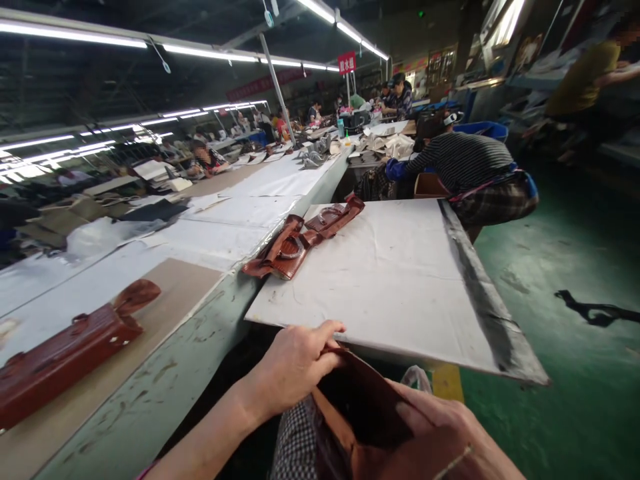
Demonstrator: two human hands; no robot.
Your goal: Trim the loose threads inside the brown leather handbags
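Note:
Low in front of me is a brown leather bag (370,400), its mouth spread apart and its inside dark. My left hand (303,353) pinches the far left edge of the opening between thumb and fingers. My right hand (440,413) is closed on the right side of the bag, its fingers partly hidden by the leather. Just beyond, glossy reddish-brown leather bag pieces (293,250) with handles lie across the corner of a white-covered board (390,287). A longer reddish-brown leather bag (65,353) rests on the bench at left, apart from both hands.
A long workbench (270,193) with white covering runs away to the left, carrying material stacks and plastic sheeting (105,230). A co-worker in a striped top (465,163) bends over beyond the board. Green floor (560,373) lies at right, with a black scrap (595,310) on it.

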